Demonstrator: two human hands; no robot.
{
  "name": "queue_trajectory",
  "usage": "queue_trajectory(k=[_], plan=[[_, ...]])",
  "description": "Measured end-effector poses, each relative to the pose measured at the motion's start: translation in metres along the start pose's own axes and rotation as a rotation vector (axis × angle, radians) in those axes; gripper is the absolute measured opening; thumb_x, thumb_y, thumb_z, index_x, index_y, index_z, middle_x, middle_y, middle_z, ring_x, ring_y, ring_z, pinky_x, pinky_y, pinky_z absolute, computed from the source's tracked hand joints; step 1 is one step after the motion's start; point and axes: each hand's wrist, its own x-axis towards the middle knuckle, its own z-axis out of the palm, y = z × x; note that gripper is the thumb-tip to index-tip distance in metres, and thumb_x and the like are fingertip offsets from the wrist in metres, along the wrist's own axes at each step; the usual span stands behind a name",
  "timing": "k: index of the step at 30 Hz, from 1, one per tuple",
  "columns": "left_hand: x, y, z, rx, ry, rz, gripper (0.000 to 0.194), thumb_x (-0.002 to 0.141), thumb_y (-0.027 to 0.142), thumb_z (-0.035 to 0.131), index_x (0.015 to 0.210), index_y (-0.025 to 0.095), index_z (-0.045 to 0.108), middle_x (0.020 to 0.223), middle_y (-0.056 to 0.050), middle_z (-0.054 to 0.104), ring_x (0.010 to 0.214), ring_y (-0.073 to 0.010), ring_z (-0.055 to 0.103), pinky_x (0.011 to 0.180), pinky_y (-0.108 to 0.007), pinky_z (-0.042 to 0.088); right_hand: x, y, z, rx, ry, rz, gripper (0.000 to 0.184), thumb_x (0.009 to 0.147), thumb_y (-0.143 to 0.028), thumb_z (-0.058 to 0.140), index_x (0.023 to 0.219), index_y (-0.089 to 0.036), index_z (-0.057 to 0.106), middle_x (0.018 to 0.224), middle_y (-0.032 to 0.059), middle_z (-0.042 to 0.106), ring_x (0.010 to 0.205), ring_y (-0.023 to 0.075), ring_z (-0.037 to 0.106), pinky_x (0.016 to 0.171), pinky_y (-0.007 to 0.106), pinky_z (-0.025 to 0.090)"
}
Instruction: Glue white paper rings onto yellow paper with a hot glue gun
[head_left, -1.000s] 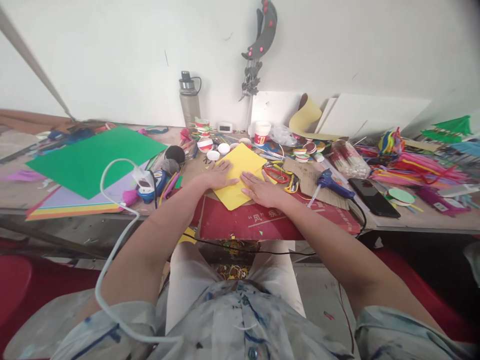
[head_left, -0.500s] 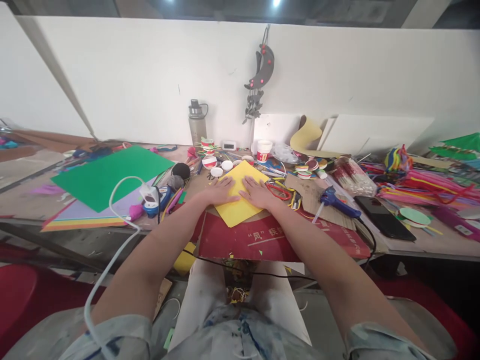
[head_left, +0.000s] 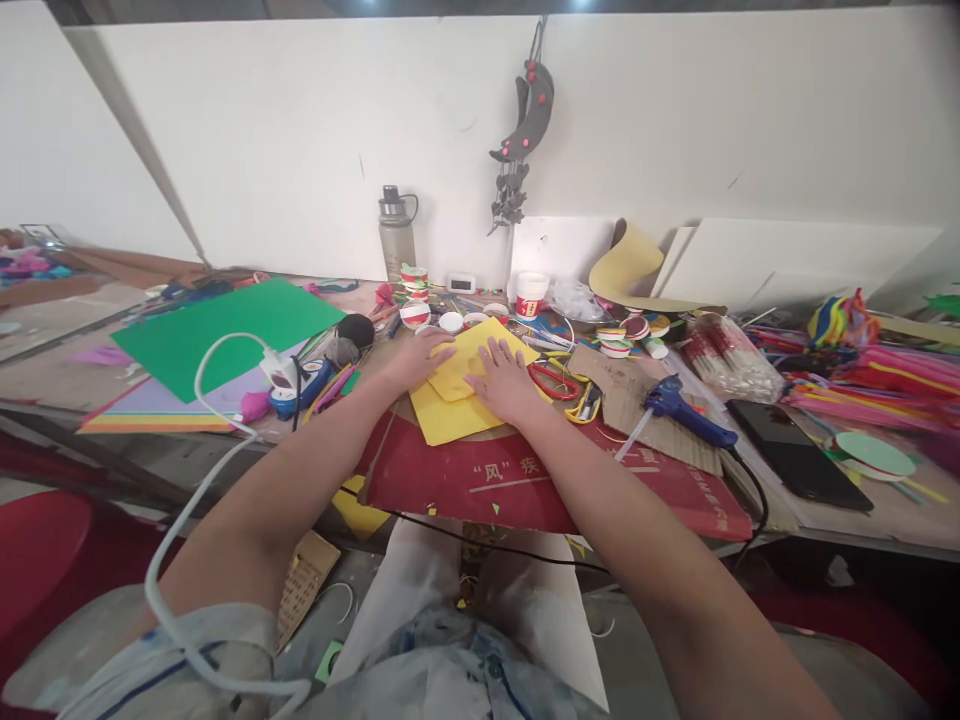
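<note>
A folded sheet of yellow paper [head_left: 448, 418] lies on a red cardboard piece [head_left: 442, 480] at the table's front edge. One layer of it stands partly lifted as a loose flap between my hands. My left hand [head_left: 414, 362] is at the left side of this flap, its fingers bent over the paper's edge; the thumb is hidden. Flat on the right part of the paper rests my right hand [head_left: 504, 382], fingers spread. Red-handled scissors [head_left: 553, 382] lie just right of that hand.
To the right are a blue glue gun [head_left: 686, 410] on corrugated cardboard and a black phone [head_left: 795, 455]. Green paper [head_left: 225, 335] and a power strip [head_left: 300, 390] with a white cable lie left. A bottle [head_left: 396, 235] and paper cup [head_left: 531, 293] stand behind.
The yellow paper lay flat under both hands; now a layer of it is raised. My left hand has shifted slightly left and up, with fingers bent. The camera view has tilted.
</note>
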Motion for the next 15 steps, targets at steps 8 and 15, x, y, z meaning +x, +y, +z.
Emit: queue_trajectory(k=[8, 15], plan=[[-0.005, 0.003, 0.008, 0.24, -0.191, -0.183, 0.059, 0.109, 0.041, 0.04, 0.159, 0.013, 0.054, 0.164, -0.018, 0.054, 0.155, -0.034, 0.042, 0.134, -0.053, 0.027, -0.008, -0.011, 0.004, 0.027, -0.147, -0.246, 0.081, 0.115, -0.059, 0.017, 0.179, -0.01, 0.021, 0.187, 0.012, 0.011, 0.174, 0.0307, 0.008, 0.139, 0.055, 0.006], [-0.009, 0.019, -0.003, 0.234, -0.235, -0.209, 0.056, 0.109, 0.045, 0.042, 0.158, 0.021, 0.056, 0.168, -0.015, 0.05, 0.159, -0.0323, 0.038, 0.134, -0.054, 0.027, -0.011, 0.019, 0.0, -0.051, -0.179, -0.091, 0.09, 0.112, -0.069, 0.011, 0.178, -0.009, 0.023, 0.186, 0.0166, 0.014, 0.173, 0.0327, 0.013, 0.139, 0.057, 0.012]])
